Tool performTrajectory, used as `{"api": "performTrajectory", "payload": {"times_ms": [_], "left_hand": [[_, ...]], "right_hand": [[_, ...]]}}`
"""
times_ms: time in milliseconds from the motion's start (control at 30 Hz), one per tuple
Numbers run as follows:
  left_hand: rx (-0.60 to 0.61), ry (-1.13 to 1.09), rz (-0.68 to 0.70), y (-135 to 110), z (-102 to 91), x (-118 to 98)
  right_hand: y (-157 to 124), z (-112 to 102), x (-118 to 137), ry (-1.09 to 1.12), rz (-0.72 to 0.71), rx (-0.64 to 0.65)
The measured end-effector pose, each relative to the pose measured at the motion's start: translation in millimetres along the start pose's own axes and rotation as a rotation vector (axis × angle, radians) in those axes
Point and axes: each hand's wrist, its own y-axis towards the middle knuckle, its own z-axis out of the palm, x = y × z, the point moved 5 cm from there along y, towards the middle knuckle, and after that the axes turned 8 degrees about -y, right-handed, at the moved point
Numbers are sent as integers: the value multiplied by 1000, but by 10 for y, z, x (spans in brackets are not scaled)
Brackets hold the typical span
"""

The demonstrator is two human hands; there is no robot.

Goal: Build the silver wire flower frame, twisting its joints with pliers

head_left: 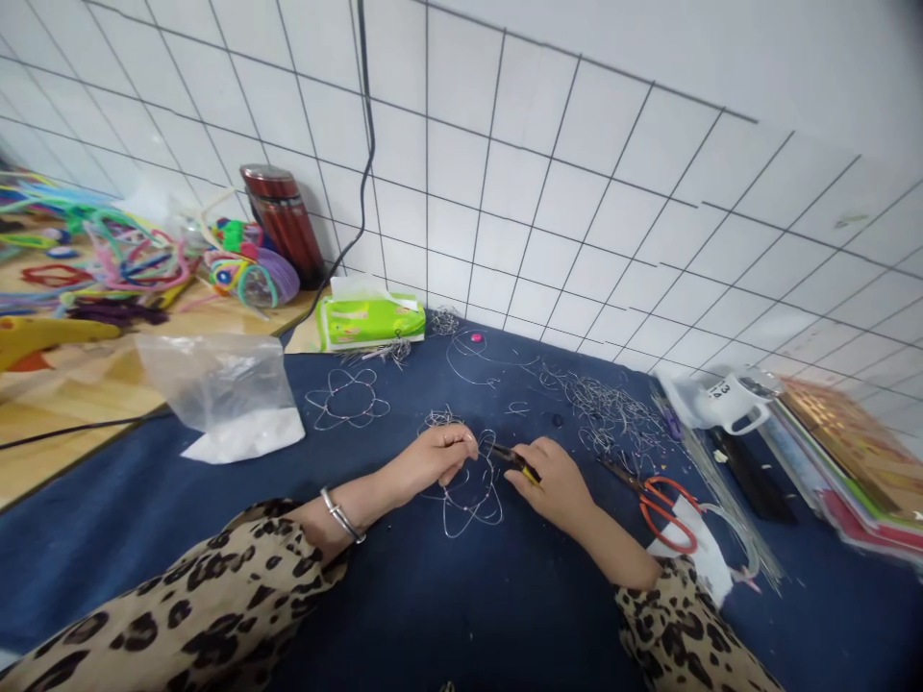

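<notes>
My left hand (pixel 447 454) is closed, thumb and fingers pinching the upper left of a wire flower (pixel 472 509) made of thin looped wire. My right hand (pixel 552 481) is wrapped round pliers (pixel 529 470) with yellow-and-black handles. Their dark jaws reach left to the upper right petal of the wire flower. Part of the wire is covered by my left fingers. Another wire flower (pixel 347 399), with full round petals, lies flat on the blue cloth to the upper left. A small bundle of wire (pixel 441 417) sits just behind my left hand.
Right of my hands are a pile of wire scraps (pixel 610 404), orange-handled scissors (pixel 667 514), a white mug (pixel 739 402) and stacked books (pixel 851 481). Leftward are a plastic bag (pixel 231 394), a green tissue pack (pixel 371 319), a red thermos (pixel 285 226) and colourful pipe cleaners (pixel 137 255).
</notes>
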Motion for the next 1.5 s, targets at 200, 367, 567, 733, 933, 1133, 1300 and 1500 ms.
{"api": "performTrajectory", "payload": {"times_ms": [200,367,567,733,933,1133,1300,1500], "left_hand": [[24,81,-19,6,36,50],[36,104,-40,8,46,54],[44,119,-53,8,52,45],[15,75,-96,16,54,44],[10,55,-101,20,66,47],[37,51,-118,21,72,68],[67,4,-107,28,65,102],[90,20,-105,26,62,87]], "right_hand": [[-4,6,66,-107,-59,34],[-6,-14,79,-153,-84,46],[0,-49,110,-275,-97,22],[-2,-68,143,-356,-118,-9],[-21,-51,131,-353,-111,-22],[-22,-55,126,-378,-121,-44],[-24,-74,134,-389,-140,-78],[-30,-65,129,-404,-143,-58]]}}
